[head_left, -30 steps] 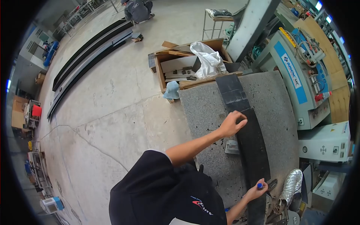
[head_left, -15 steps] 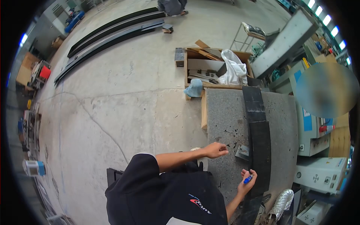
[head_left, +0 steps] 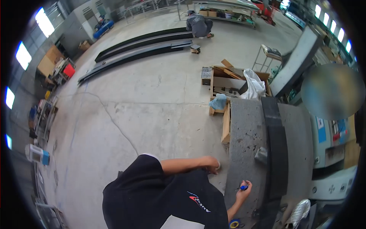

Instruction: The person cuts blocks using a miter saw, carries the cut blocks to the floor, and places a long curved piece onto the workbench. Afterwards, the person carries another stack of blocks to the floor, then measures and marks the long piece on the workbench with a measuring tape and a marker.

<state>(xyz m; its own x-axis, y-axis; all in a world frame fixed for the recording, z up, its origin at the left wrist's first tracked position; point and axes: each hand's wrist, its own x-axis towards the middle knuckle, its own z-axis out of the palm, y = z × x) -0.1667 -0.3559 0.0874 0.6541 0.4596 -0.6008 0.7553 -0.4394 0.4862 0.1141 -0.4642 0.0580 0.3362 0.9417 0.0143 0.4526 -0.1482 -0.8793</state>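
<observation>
My left hand is closed, fingers curled downward, left of the grey slab's edge; a small pale thing shows at its fingertips, too small to name. My right hand grips a blue marker above the speckled grey slab. Right of it, a long dark bar lies lengthwise on the slab. A small grey metal block rests against the bar's left side. Near the bottom edge is a blue and yellow round object.
A wooden crate with a white bag and a blue cloth stands beyond the slab. Long dark beams lie on the floor near a crouching person. Machines stand at right.
The view has tilted up, showing more of the far workshop. My left hand has drawn back from above the slab to beside its edge. My right hand, still with the marker, is farther from the dark bar.
</observation>
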